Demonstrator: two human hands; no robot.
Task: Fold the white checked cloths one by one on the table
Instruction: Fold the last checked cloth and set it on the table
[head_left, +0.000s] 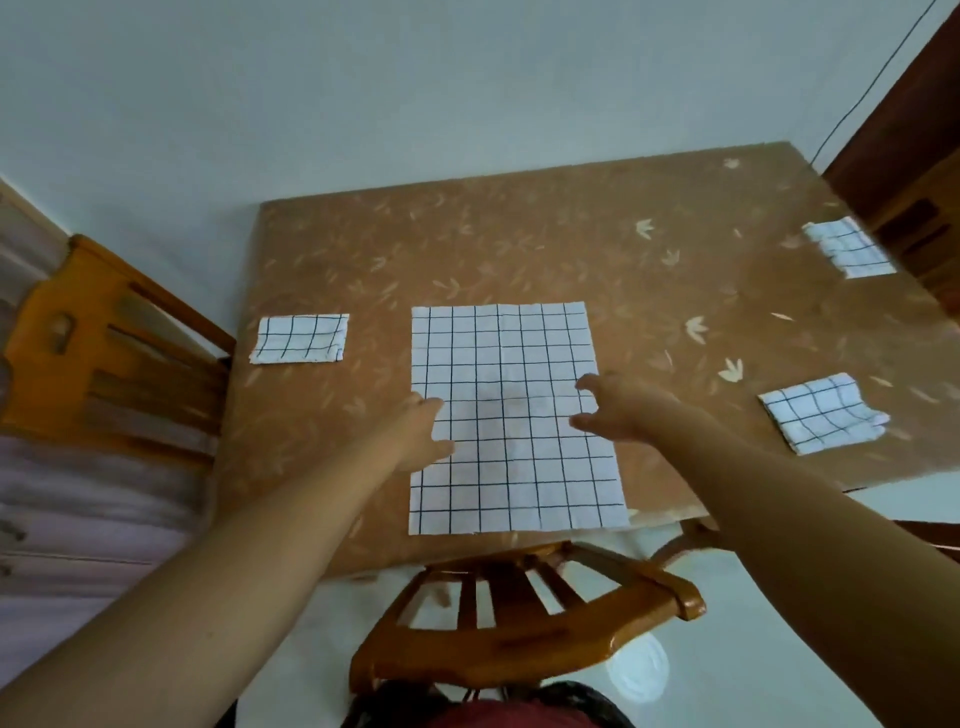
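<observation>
A large white checked cloth (511, 364) lies spread flat in the middle of the brown patterned table (519, 244). My left hand (421, 434) hovers at the cloth's left edge, fingers apart, holding nothing. Over the cloth's right edge my right hand (621, 408) is open with curled fingers. Three smaller folded checked cloths lie around: one at the left (300, 339), one at the right (823, 411), one at the far right corner (849, 248).
A wooden chair (519, 618) stands tucked at the table's near edge, right below the cloth. Another wooden chair (98, 353) stands at the table's left side. A dark wooden door frame (914, 171) borders the far right corner.
</observation>
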